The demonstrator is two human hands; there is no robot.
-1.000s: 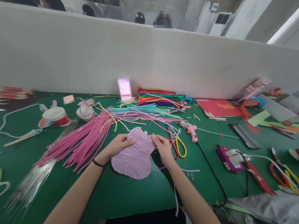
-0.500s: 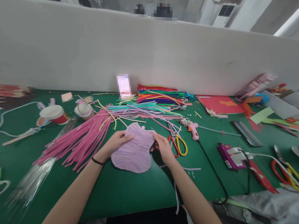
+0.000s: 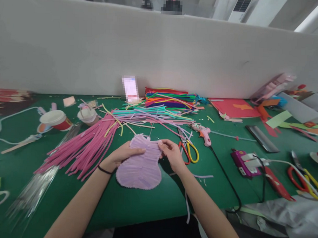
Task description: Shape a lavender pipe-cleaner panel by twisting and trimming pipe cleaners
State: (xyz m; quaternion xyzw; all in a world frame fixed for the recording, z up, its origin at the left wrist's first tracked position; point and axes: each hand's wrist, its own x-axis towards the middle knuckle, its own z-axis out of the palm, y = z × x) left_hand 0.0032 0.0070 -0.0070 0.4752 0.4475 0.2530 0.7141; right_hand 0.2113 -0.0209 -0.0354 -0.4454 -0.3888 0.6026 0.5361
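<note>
A flat lilac piece made of pipe cleaners [image 3: 140, 170], narrow at the top and rounded below, is held above the green table. My left hand [image 3: 124, 153] grips its left side, thumb lying across the front and the other fingers hidden behind. At the upper right edge, my right hand [image 3: 171, 154] pinches the piece between thumb and fingers. Just beyond the right hand lie scissors with red and yellow handles [image 3: 191, 152]. Pink pipe cleaners [image 3: 79, 143] fan out left of my left hand. Turquoise pipe cleaners [image 3: 138, 112] lie behind the piece.
A pink glue gun [image 3: 206, 135] with a black cord rests to the right. Beyond it are a purple power adapter [image 3: 241, 163], a dark metallic bar [image 3: 262, 138] and more scissors [image 3: 300, 176]. Paper cups [image 3: 56, 119] stand at left. A pale partition [image 3: 161, 56] rises behind the table.
The lilac piece has tipped and dropped slightly toward me, its face now more fully seen. My left thumb reaches further across it, and my right fingers have shifted a little left along its top edge.
</note>
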